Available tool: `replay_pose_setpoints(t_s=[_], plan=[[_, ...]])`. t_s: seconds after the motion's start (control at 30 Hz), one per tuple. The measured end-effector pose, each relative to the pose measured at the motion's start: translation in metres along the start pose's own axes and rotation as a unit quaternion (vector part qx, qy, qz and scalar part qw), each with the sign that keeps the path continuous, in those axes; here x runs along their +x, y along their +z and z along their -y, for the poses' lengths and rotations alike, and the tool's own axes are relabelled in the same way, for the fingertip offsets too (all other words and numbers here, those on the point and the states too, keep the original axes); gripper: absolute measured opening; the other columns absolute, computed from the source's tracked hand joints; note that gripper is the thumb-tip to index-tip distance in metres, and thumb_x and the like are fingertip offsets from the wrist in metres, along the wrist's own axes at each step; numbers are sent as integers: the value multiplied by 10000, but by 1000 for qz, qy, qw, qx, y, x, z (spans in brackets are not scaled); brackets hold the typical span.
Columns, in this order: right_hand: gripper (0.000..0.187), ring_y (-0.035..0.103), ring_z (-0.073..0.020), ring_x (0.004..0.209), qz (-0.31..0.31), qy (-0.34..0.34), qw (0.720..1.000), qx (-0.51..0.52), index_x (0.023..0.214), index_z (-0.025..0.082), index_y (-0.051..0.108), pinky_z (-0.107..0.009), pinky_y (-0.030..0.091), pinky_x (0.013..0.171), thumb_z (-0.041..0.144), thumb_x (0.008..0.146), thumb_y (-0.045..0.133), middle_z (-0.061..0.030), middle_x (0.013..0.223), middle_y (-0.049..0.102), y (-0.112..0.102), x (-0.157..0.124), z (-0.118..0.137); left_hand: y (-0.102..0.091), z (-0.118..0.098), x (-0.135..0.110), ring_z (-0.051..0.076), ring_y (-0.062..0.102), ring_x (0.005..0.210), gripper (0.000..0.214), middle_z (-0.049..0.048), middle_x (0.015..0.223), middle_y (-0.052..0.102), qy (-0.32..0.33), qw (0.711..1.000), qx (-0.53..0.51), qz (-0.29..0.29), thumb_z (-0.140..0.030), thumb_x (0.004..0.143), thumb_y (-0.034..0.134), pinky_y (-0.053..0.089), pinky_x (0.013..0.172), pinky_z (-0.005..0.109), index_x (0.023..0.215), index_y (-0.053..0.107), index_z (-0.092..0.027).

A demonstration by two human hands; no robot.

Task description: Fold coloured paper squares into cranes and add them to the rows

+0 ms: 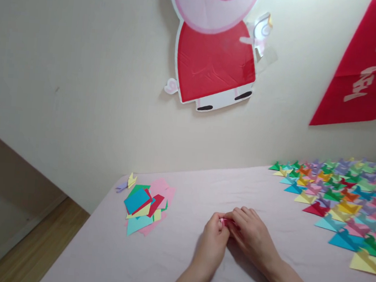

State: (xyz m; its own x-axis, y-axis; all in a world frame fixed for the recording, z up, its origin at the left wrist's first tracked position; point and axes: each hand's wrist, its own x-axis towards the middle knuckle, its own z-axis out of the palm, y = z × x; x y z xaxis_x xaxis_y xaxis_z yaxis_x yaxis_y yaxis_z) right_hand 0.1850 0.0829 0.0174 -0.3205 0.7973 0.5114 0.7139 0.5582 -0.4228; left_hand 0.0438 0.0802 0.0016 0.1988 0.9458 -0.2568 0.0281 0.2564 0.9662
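My left hand (212,241) and my right hand (251,233) meet over the pale pink tablecloth (169,263) near the middle of the table. Both pinch a small folded pink paper (225,222), of which only a sliver shows between the fingertips. The fingers of both hands are curled and pressed onto it. A loose pile of coloured paper squares (146,205) lies to the left of my hands, with a blue sheet on top.
Many folded paper cranes (342,200) in mixed colours cover the table's right side. Two small folded pieces (128,182) lie at the far left edge by the wall. A cartoon pig cutout (216,59) and a red banner (364,73) hang on the wall. Wooden floor (31,250) lies left of the table.
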Motion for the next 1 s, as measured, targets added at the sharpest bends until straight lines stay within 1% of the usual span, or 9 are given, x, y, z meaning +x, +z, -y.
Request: replay_pose_setpoints(t_s=[0.13, 0.23, 0.37, 0.5, 0.6, 0.7, 0.77, 0.87, 1.0], plan=[[192, 530, -195, 744, -3, 15, 994, 106, 857, 209, 628, -306, 403, 677, 184, 934, 454, -32, 762, 607, -1, -3, -2, 0, 2, 5, 160, 603, 657, 220, -3, 718, 642, 21, 999, -33, 35, -387, 781, 620, 468, 606, 245, 870, 577, -191], [198, 568, -182, 735, 3, 50, 983, 177, 834, 215, 633, -291, 431, 671, 179, 906, 453, -18, 750, 601, -4, -3, -2, 1, -3, 6, 137, 563, 561, 229, -9, 649, 622, 12, 995, -77, 61, -355, 726, 626, 448, 542, 231, 848, 568, -170], [188, 610, -179, 736, 26, 116, 964, 239, 824, 203, 641, -288, 453, 678, 285, 911, 496, -20, 780, 643, -6, -1, -2, 0, -16, 1, 132, 584, 561, 299, 5, 665, 640, 1, 990, -111, 84, -362, 695, 673, 459, 565, 232, 875, 568, -147], [222, 602, -163, 651, 36, 179, 941, 286, 797, 194, 652, -266, 451, 608, 353, 892, 528, -5, 712, 645, -4, -1, -4, -4, -28, -4, 138, 630, 650, 384, 42, 753, 672, -16, 984, -129, 119, -351, 641, 771, 450, 580, 205, 886, 575, -130], [180, 608, -163, 655, 29, 194, 931, 309, 815, 191, 659, -257, 465, 600, 333, 854, 555, -3, 717, 655, -2, -1, -6, -7, -29, -4, 154, 656, 697, 476, 73, 789, 682, -24, 982, -127, 134, -448, 662, 787, 462, 602, 209, 930, 599, -102], [181, 637, -178, 723, 25, 194, 925, 326, 844, 188, 669, -266, 493, 644, 330, 847, 557, -20, 774, 682, -1, -1, -7, -5, -24, -2, 179, 670, 681, 522, 84, 763, 682, -4, 989, -98, 115, -558, 736, 699, 478, 587, 232, 949, 606, -91], [193, 645, -183, 738, 18, 199, 921, 335, 859, 187, 669, -273, 504, 656, 347, 846, 562, -24, 792, 686, -1, -1, -7, -3, -17, 0, 185, 673, 658, 496, 71, 729, 679, 10, 993, -78, 89, -568, 780, 644, 477, 560, 234, 950, 602, -104], [207, 636, -172, 681, -7, 220, 913, 343, 878, 193, 661, -270, 505, 615, 373, 831, 571, -15, 775, 675, -2, -1, -7, -2, -7, 3, 170, 657, 593, 450, 49, 691, 676, 16, 996, -60, 67, -556, 820, 590, 471, 526, 231, 948, 597, -125], [230, 599, -149, 585, -28, 251, 891, 378, 898, 200, 648, -259, 490, 532, 408, 824, 581, 9, 727, 630, 0, -2, -7, -2, -1, 6, 155, 637, 550, 441, 44, 686, 682, 19, 997, -50, 56, -566, 823, 570, 475, 510, 232, 930, 587, -138]])
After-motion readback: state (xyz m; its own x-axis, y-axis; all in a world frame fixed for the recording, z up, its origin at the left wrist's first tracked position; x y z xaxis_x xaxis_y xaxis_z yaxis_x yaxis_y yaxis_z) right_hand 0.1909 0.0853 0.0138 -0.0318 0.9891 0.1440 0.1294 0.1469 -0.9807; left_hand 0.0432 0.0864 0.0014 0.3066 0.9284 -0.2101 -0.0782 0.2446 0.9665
